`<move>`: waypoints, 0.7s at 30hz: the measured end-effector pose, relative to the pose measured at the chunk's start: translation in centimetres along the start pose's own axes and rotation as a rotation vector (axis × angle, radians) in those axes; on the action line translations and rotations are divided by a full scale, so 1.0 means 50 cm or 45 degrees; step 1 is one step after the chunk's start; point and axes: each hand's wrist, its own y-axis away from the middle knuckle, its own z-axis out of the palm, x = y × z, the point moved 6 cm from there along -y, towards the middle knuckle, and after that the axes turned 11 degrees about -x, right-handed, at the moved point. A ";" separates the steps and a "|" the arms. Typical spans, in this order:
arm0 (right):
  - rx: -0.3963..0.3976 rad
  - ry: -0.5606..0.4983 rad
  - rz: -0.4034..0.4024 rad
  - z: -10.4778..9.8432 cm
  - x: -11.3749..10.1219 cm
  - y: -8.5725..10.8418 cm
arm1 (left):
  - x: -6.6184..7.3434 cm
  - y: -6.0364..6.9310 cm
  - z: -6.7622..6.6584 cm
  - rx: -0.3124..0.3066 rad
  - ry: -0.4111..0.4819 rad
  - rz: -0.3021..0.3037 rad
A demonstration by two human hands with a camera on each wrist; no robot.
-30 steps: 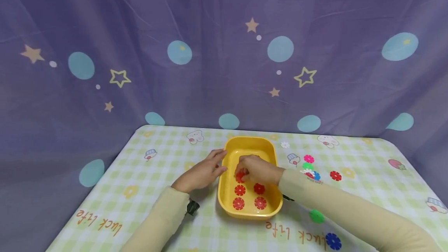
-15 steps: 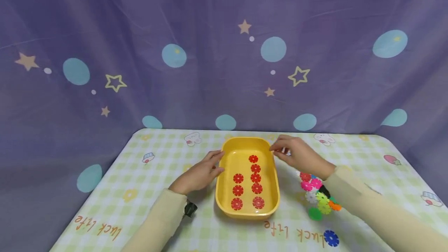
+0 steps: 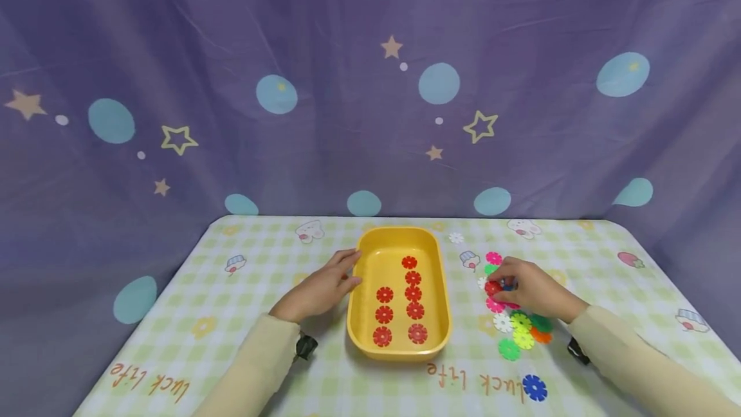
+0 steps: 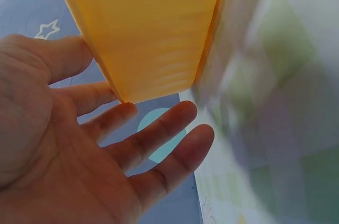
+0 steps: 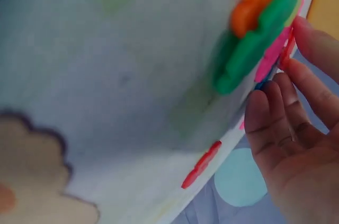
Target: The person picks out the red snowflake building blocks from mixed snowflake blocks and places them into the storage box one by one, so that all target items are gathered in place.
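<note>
Red notched snowflake discs (image 3: 413, 293) lie in two columns inside a yellow plastic tray (image 3: 399, 355). My left hand (image 3: 317, 288) is at the tray's left rim; its fingers are extended and spread, and the left wrist view shows the thumb (image 4: 74, 57) and nearest fingers touching the rim. To the right of the tray, my right hand (image 3: 535, 287) is over a loose pile of coloured discs. Its thumb and index finger pinch a red snowflake disc (image 3: 493, 288) at the pile's left side. A blue disc is partly hidden under that hand.
The pile includes pink, white, yellow-green (image 3: 523, 338), green (image 3: 509, 349) and orange (image 3: 541, 335) discs. A dark blue disc (image 3: 534, 388) lies near the front, and a white one (image 3: 456, 237) behind. A checked tablecloth (image 3: 260, 301) covers the table before a purple curtain (image 3: 324, 31).
My right hand has left the tray, passed over its right rim and come down on the pile at a red disc. The left hand has stayed at the tray's left rim.
</note>
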 end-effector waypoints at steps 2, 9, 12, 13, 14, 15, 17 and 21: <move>0.006 -0.008 0.004 0.002 -0.001 -0.004 | -0.001 0.001 0.000 0.007 0.003 -0.003; -0.004 0.022 -0.058 0.006 -0.014 -0.005 | -0.002 0.001 0.000 0.020 0.004 0.019; -0.020 0.014 -0.087 0.008 -0.015 -0.002 | -0.002 0.000 -0.001 0.027 0.001 0.024; -0.028 0.009 -0.090 0.007 -0.015 -0.002 | -0.002 0.000 -0.001 0.029 0.005 0.024; -0.032 0.006 -0.090 0.006 -0.015 -0.001 | -0.002 0.001 -0.001 0.031 0.011 0.021; -0.035 0.002 -0.090 0.004 -0.016 -0.002 | -0.002 0.001 -0.001 0.030 0.017 0.019; -0.036 -0.005 -0.104 -0.003 -0.024 -0.005 | -0.001 0.003 -0.002 0.030 0.027 0.017; 0.038 -0.012 -0.198 -0.035 -0.072 -0.019 | 0.000 0.002 -0.002 0.018 0.030 0.013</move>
